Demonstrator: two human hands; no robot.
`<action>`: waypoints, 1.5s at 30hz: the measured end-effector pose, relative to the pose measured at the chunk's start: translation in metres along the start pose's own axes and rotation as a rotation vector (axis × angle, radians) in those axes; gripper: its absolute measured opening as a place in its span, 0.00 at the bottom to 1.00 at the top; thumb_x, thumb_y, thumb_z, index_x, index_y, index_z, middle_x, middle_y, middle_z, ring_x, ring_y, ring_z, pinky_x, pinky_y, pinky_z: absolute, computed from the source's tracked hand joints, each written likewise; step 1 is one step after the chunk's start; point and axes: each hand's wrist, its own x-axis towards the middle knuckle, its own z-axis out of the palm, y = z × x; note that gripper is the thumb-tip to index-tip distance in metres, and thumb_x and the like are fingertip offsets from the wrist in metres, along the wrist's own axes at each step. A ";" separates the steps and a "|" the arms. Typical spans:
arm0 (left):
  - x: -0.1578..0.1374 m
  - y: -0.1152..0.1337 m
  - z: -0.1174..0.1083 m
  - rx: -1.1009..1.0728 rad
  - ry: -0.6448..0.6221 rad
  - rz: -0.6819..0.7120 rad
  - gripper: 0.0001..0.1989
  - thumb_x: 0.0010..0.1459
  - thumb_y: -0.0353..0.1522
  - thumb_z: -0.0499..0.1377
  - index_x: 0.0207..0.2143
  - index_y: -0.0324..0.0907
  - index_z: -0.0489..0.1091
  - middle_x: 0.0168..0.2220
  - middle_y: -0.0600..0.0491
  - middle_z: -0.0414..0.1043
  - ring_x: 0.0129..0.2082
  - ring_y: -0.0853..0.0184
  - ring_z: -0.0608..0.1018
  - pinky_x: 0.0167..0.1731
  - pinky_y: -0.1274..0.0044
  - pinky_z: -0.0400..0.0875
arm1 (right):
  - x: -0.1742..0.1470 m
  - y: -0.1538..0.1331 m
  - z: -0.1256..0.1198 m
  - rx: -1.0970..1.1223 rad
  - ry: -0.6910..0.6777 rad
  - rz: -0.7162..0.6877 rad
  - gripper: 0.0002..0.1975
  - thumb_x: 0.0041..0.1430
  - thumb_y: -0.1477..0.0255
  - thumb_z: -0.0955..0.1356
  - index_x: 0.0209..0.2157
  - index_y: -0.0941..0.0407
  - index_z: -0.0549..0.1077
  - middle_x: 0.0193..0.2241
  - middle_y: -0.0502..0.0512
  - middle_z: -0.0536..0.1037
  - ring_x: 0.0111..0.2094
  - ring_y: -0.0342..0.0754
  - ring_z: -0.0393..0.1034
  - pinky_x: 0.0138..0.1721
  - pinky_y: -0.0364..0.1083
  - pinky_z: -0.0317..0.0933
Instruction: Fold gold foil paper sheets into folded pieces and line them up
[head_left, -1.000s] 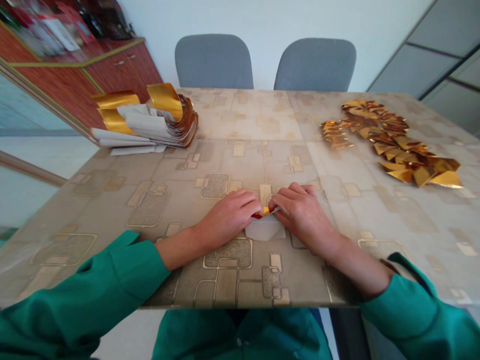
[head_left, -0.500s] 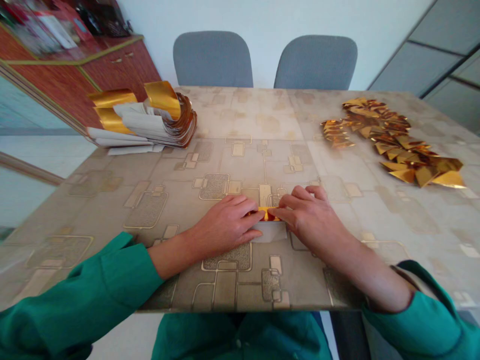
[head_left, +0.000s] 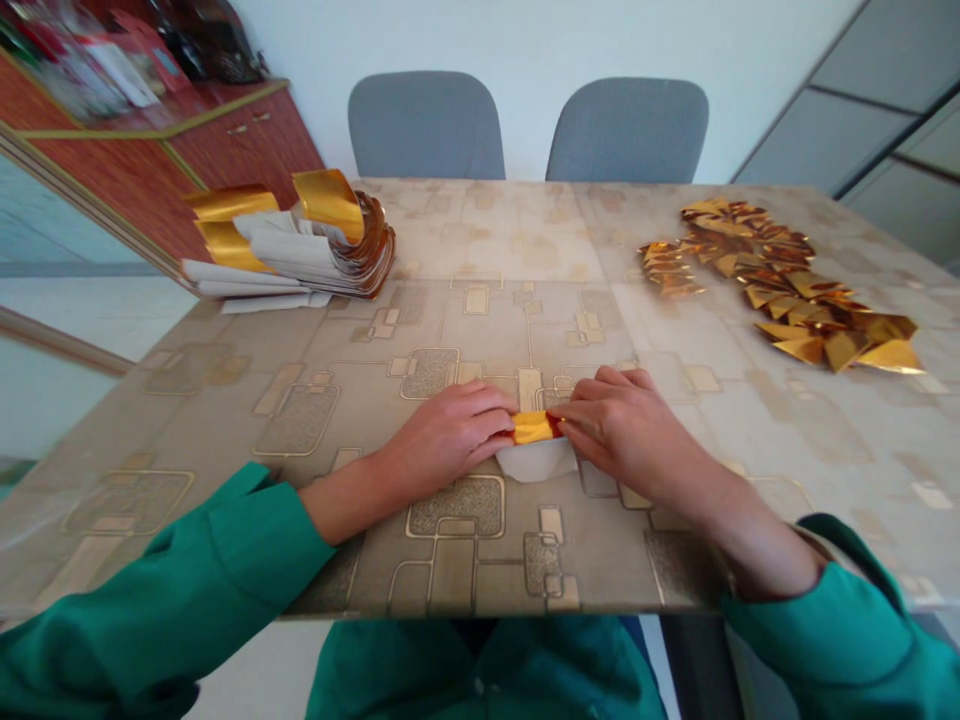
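On the table, by its near edge, our left fingers and right fingers pinched gold paper.

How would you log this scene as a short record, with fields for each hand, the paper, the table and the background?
Left hand: fingers on the left end of the gold-faced paper
Right hand: fingers pinching that paper's right end
Paper: gold strip between the hands, white flap toward the person
Surface: rectangle-patterned table
Far left: stack of gold-and-white sheets, some curled
Far right: rows of folded gold paper pieces
Beyond far edge: two grey chairs
Background left: reddish wooden cabinet
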 end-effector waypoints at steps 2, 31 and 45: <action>-0.001 -0.001 0.000 0.015 -0.024 0.041 0.12 0.70 0.35 0.53 0.41 0.38 0.74 0.46 0.49 0.74 0.45 0.64 0.74 0.48 0.71 0.69 | 0.001 0.002 0.005 0.033 0.031 0.019 0.10 0.66 0.69 0.67 0.34 0.52 0.80 0.30 0.52 0.77 0.36 0.49 0.63 0.38 0.49 0.45; 0.001 0.003 -0.017 0.114 -0.205 0.256 0.12 0.71 0.31 0.51 0.49 0.44 0.73 0.46 0.50 0.76 0.46 0.63 0.75 0.49 0.70 0.67 | 0.013 -0.008 0.018 0.045 0.235 -0.141 0.13 0.69 0.71 0.64 0.32 0.56 0.77 0.28 0.54 0.74 0.37 0.49 0.60 0.40 0.50 0.46; -0.006 0.011 -0.001 0.041 -0.073 0.061 0.15 0.64 0.40 0.61 0.43 0.37 0.71 0.45 0.45 0.73 0.45 0.58 0.73 0.46 0.67 0.71 | 0.008 -0.006 0.016 0.328 0.007 -0.302 0.03 0.63 0.73 0.66 0.37 0.57 0.72 0.34 0.54 0.72 0.37 0.47 0.64 0.40 0.46 0.58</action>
